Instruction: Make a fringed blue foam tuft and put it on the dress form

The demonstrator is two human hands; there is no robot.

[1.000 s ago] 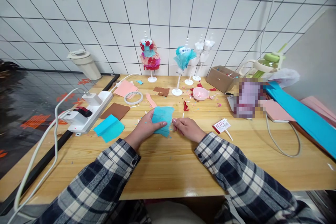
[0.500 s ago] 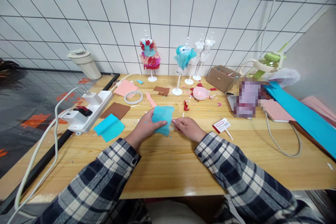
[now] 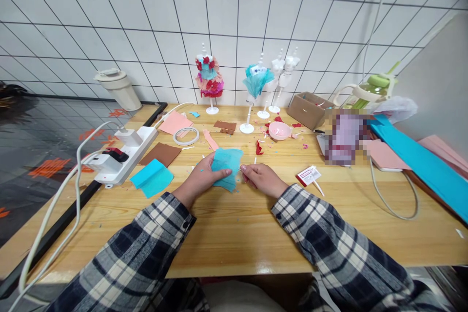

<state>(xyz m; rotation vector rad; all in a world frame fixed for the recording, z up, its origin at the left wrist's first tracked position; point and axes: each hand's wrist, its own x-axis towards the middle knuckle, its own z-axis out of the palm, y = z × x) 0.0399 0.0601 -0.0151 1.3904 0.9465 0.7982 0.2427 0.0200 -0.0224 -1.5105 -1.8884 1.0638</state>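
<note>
My left hand (image 3: pixel 202 178) pinches a teal sheet of crepe paper (image 3: pixel 227 165) between thumb and fingers, holding it above the table. Just right of the paper's edge, my right hand (image 3: pixel 261 178) is closed in a pinch; a tiny thin thing shows at its fingertips, too small to name. A folded bright blue paper piece (image 3: pixel 152 179) and a brown paper sheet (image 3: pixel 161 154) lie left of my left hand. Behind the hands stands a small white dress form (image 3: pixel 247 117) wrapped in teal paper. Another dress form (image 3: pixel 209 70) wears a red, pink and blue paper dress.
Two bare white dress forms (image 3: pixel 289 64) stand by the tiled wall. Around the table are a pink bowl (image 3: pixel 281 130), a cardboard box (image 3: pixel 309 109), a tape roll (image 3: pixel 186 128), a lollipop (image 3: pixel 308 174) and paper scraps. A power strip (image 3: pixel 126 161) with cables lies left.
Both hands stay almost in place. The paper's right side has shifted slightly, and my right fingertips have moved very little; the view has tilted a touch.
</note>
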